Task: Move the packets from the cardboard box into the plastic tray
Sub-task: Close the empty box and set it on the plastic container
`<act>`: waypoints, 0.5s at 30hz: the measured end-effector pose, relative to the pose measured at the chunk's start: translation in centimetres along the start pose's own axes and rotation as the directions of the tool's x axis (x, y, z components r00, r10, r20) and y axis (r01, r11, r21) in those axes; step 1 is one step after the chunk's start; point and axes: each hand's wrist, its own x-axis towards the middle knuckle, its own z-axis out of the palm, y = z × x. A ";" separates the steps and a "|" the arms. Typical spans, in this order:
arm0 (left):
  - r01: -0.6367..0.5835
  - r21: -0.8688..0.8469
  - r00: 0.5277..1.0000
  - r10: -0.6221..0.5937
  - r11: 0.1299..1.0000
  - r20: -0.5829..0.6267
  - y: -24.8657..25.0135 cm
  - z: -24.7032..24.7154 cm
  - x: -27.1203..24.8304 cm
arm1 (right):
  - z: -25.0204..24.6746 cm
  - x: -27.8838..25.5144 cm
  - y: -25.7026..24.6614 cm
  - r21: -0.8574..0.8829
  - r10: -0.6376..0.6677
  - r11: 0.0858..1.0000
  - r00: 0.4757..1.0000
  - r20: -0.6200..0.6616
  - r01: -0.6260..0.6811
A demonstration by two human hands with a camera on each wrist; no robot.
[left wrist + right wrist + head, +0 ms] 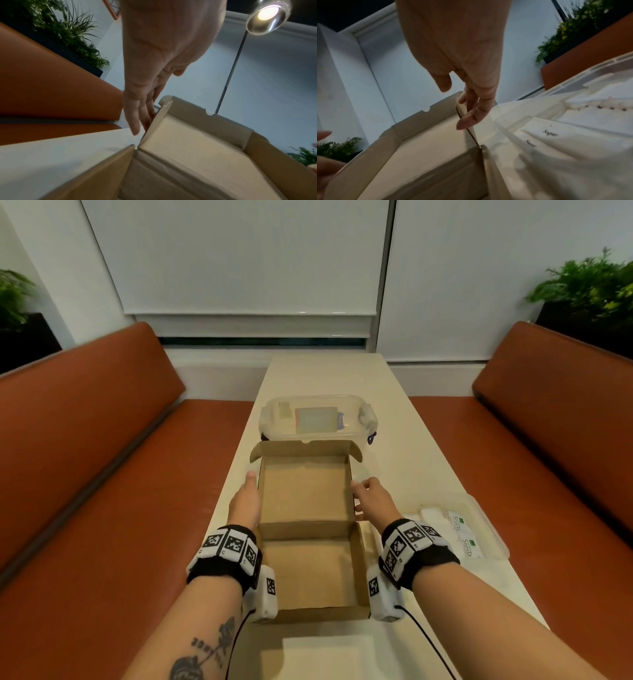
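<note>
The brown cardboard box [305,494] lies open in the middle of the narrow table, and I see no packets inside either half. My left hand [248,494] lies with straight fingers [137,121] against the outside of the far half's left side flap. My right hand [370,498] touches the right side flap with extended fingers [471,119], its thumb standing free. The clear plastic tray [479,501] sits to the right of the box, just beside my right wrist. White packets [459,523] printed "Stevia" lie in it, and the right wrist view shows the tray [556,94] with packets [556,142].
A clear lidded plastic container [315,419] stands right behind the box. Orange benches [102,474] run along both long sides of the cream table [394,440]. Potted plants [589,282] stand behind the bench backs. A white sheet [325,655] lies at the near table edge.
</note>
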 end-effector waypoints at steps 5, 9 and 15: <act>0.063 -0.251 0.998 -0.053 0.966 0.045 0.0 -1.5 -2.0 | -0.3 -0.9 -0.5 0.155 0.058 0.985 0.991 0.121 -0.076; 0.114 -0.262 0.986 -0.077 0.958 0.148 -0.3 -2.8 -2.8 | -0.5 -1.3 -0.6 0.182 0.109 0.974 0.983 0.151 -0.136; 0.136 -0.241 0.979 -0.092 0.961 0.183 -0.4 -3.4 -3.6 | -0.1 -1.5 -0.4 0.174 0.134 0.969 0.962 0.237 -0.177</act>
